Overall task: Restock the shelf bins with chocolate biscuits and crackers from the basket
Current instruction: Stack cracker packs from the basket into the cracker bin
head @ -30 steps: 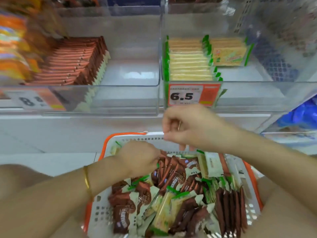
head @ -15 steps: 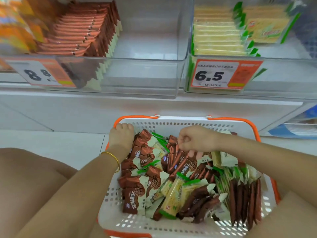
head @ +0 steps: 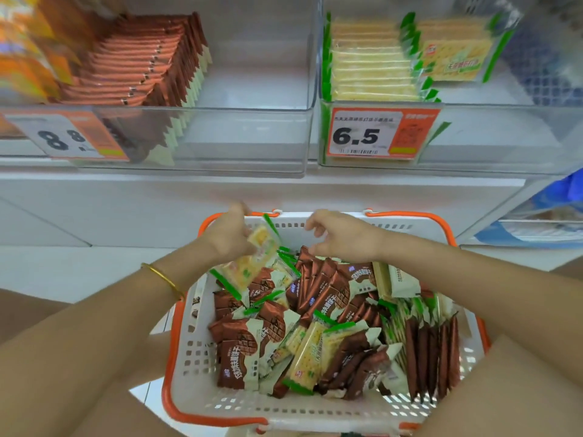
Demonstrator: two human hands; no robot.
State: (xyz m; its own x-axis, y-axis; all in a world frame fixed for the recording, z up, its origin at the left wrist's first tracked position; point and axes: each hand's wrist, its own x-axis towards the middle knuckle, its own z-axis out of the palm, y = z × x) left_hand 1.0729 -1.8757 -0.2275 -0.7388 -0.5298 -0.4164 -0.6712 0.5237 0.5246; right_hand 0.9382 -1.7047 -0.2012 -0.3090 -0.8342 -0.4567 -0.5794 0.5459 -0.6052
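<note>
My left hand (head: pixel 227 236) grips a yellow cracker pack (head: pixel 249 263) with green ends, lifted over the far left corner of the white basket (head: pixel 189 351). My right hand (head: pixel 342 236) hovers beside it with fingers loosely curled and empty, just above the brown chocolate biscuit packs (head: pixel 328 291) heaped in the basket. Above, the clear left bin (head: pixel 246 137) holds chocolate biscuits, the right bin (head: pixel 492 137) crackers.

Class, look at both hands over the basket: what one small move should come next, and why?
Probably lift the cracker pack held in the left hand up to the right-hand bin tagged 6.5, where matching green-edged crackers stand. The right hand hovers open over the chocolate biscuit packs, holding nothing.
</note>
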